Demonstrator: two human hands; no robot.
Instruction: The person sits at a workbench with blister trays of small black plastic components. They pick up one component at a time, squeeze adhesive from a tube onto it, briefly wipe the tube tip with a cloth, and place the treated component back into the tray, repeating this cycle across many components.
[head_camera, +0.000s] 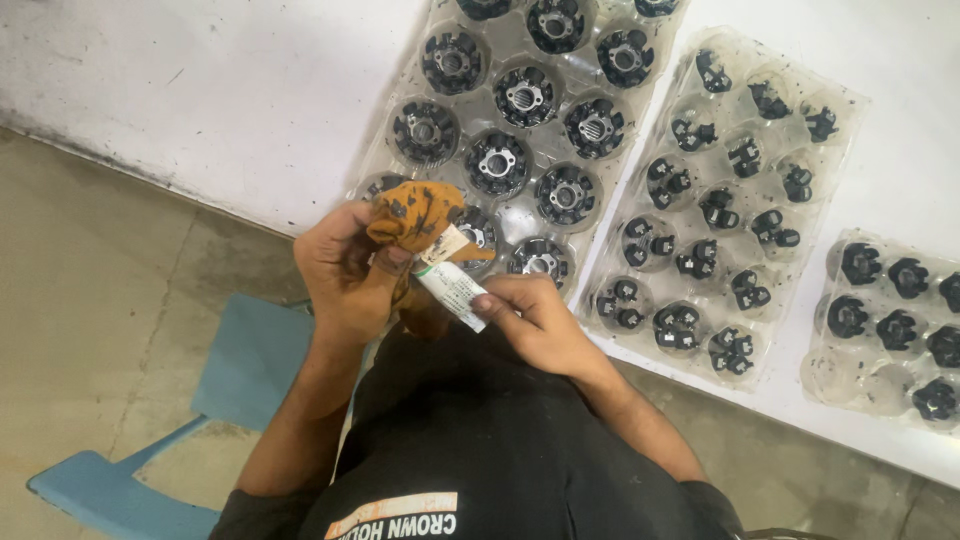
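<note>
Holding an orange rag (418, 212) bunched in our left hand (345, 268), fingers closed tight around it, we pinch a small white tube (450, 289) in our right hand (530, 322), its nozzle end pointed up into the cloth. Rag and tube meet just over the near edge of the white table (230, 90), above our lap. We cannot tell whether a part sits inside the cloth or whether anything is coming out of the tube.

Directly beyond the hands lies a clear plastic tray (385, 165) filled with round black ring-shaped parts (497, 161); every pocket we can see is filled, though the rag covers the nearest ones. To its right a second tray (845, 150) carries smaller black pieces (717, 208), also filled. Further right, a third tray (820, 372) has a few pockets empty at its near edge. As we judge it, the work is midway, since nothing marks treated parts from untreated ones.

A blue plastic chair (245, 360) stands on the floor at near left.
</note>
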